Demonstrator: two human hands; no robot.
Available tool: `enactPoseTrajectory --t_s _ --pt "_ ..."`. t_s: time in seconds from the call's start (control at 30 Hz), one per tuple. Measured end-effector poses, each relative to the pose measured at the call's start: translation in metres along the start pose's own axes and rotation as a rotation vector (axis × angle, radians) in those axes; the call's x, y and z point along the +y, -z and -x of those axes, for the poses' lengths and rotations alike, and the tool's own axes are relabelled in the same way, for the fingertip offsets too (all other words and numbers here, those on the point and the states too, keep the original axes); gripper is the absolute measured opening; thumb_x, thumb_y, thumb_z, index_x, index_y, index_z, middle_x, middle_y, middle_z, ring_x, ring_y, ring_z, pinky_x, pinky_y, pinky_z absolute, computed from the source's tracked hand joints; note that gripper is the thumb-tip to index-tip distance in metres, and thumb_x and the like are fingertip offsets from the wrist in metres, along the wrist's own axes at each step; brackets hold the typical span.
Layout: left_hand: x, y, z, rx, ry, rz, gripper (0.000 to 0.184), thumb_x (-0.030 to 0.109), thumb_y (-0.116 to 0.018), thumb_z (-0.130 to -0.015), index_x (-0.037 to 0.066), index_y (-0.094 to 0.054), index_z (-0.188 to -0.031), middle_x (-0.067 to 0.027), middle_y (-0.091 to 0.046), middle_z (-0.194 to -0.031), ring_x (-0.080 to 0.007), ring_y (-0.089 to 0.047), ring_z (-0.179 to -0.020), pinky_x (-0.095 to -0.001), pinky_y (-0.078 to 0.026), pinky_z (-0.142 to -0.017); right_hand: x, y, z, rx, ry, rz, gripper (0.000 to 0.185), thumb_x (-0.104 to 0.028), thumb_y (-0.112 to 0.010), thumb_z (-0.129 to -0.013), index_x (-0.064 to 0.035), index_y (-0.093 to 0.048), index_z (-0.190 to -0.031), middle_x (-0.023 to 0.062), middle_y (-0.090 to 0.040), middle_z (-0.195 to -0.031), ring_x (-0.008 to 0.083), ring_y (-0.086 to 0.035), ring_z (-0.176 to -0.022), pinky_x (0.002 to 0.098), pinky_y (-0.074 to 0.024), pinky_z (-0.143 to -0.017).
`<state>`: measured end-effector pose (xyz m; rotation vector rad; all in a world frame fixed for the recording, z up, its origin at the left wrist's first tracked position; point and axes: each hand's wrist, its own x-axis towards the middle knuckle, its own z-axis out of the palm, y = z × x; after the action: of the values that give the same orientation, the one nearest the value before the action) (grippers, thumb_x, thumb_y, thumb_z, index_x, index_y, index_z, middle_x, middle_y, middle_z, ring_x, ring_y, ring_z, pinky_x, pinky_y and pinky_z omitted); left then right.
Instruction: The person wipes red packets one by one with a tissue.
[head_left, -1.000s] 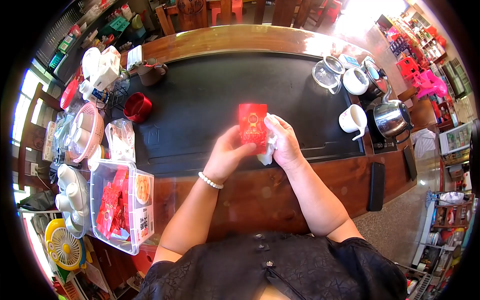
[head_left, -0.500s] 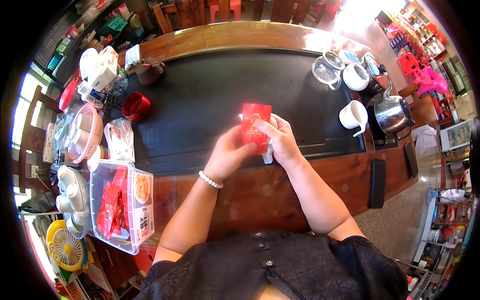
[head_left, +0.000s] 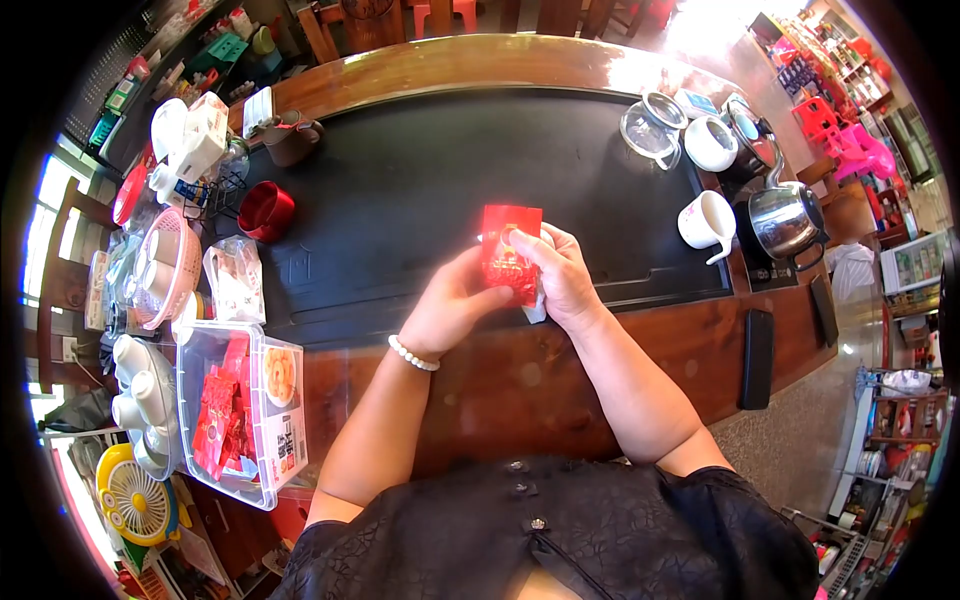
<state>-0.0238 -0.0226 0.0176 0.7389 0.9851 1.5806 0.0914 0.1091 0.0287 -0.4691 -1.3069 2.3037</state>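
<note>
A small red packet (head_left: 510,265) with gold print is held upright between my two hands, above the near edge of the black tray (head_left: 440,150). My left hand (head_left: 452,305) grips its lower left side, the thumb across the bottom front. My right hand (head_left: 566,280) pinches the packet's right side, its thumb on the front face. A bit of white tissue (head_left: 536,308) shows under my right hand, mostly hidden by it. More red packets (head_left: 222,415) lie in a clear plastic box (head_left: 262,488) at the left.
Left of the tray are a red cup (head_left: 266,211), a brown teapot (head_left: 291,140), a pink basket (head_left: 187,265) and white cups (head_left: 150,392). At the right stand a glass pot (head_left: 652,133), a white mug (head_left: 706,224), a steel kettle (head_left: 785,220) and a black phone-like object (head_left: 757,360).
My right thumb has come over onto the packet's front face, and less of the white tissue shows. My left hand keeps its hold. The view has shifted slightly.
</note>
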Motion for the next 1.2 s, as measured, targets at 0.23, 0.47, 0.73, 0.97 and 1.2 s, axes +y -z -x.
enactPoseTrajectory --t_s 0.23,0.47,0.73,0.97,1.2 --pt "0.004 -0.002 0.001 -0.008 -0.008 -0.012 0.048 -0.005 -0.064 -0.093 0.001 -0.051 -0.139 -0.0062 -0.064 -0.126 -0.015 -0.062 -0.115 -0.0358 -0.05 -0.104 0.003 0.007 -0.001 -0.066 -0.019 -0.125 0.03 -0.024 -0.06 -0.101 0.0022 -0.067 -0.112 0.0101 -0.071 -0.102 0.0138 -0.068 -0.086 0.0279 -0.0552 -0.076" --pt "0.002 0.004 0.0 0.0 -0.002 0.025 0.04 -0.001 -0.067 -0.092 0.002 -0.059 -0.131 -0.0079 -0.069 -0.12 -0.019 -0.066 -0.109 -0.0374 -0.051 -0.101 -0.006 0.003 0.003 -0.124 -0.036 -0.185 0.039 -0.03 -0.062 -0.099 0.0037 -0.064 -0.118 0.012 -0.07 -0.109 0.0166 -0.069 -0.094 0.032 -0.0569 -0.084" --pt "0.007 -0.001 0.003 -0.001 0.0 0.042 0.046 -0.002 -0.07 -0.088 0.003 -0.059 -0.132 -0.0067 -0.07 -0.119 -0.0179 -0.066 -0.11 -0.0388 -0.05 -0.102 -0.002 0.014 -0.001 -0.191 -0.07 -0.17 0.045 -0.034 -0.066 -0.096 0.0041 -0.063 -0.119 0.0129 -0.07 -0.109 0.0178 -0.07 -0.094 0.0327 -0.0571 -0.084" --pt "0.01 -0.001 0.004 -0.034 0.024 0.09 0.047 0.0 -0.073 -0.086 0.003 -0.061 -0.131 -0.0061 -0.07 -0.12 -0.0164 -0.065 -0.111 -0.0368 -0.049 -0.103 -0.006 0.011 0.003 -0.272 -0.085 -0.286 0.054 -0.042 -0.07 -0.093 0.0039 -0.062 -0.12 0.0138 -0.071 -0.109 0.0195 -0.071 -0.094 0.0343 -0.0582 -0.085" --pt "0.01 0.0 0.005 -0.098 0.026 0.227 0.047 0.004 -0.076 -0.085 0.004 -0.061 -0.13 -0.0065 -0.07 -0.12 -0.0172 -0.066 -0.11 -0.0366 -0.049 -0.102 -0.004 0.02 0.001 -0.328 -0.136 -0.288 0.058 -0.044 -0.071 -0.093 0.0064 -0.061 -0.121 0.0163 -0.071 -0.111 0.0214 -0.072 -0.096 0.0355 -0.0592 -0.086"
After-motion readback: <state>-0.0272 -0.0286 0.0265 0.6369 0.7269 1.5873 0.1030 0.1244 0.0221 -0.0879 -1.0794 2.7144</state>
